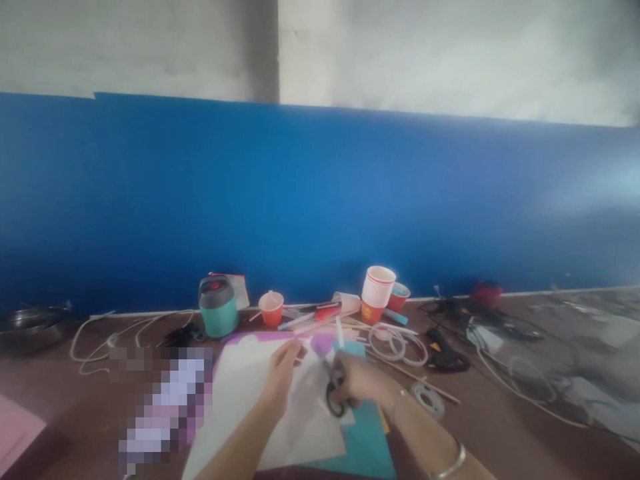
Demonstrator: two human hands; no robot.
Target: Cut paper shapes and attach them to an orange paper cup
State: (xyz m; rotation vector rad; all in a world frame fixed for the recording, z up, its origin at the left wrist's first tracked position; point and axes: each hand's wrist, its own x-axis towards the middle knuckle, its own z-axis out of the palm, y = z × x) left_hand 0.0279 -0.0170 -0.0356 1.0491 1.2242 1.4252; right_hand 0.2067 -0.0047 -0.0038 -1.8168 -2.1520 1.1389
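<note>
My right hand (pixel 357 379) is closed around the black handles of a pair of scissors (pixel 334 392), whose blades point up and left. Near the blade tips is a small purple piece (pixel 321 344). Just to the left, my left hand (pixel 284 367) has its fingers pinched together; a small pale piece shows at the fingertips, too blurred to name. Both hands are above white sheets (pixel 235 400), which overlap a teal sheet (pixel 370 437) on the brown table.
Behind the sheets stand a green and grey container (pixel 219 308), an orange cup (pixel 271 309) and stacked paper cups (pixel 379 293). To the right lie clear tubing (pixel 387 343), a tape roll (pixel 428 399), a black glue gun (pixel 447 357) and cables.
</note>
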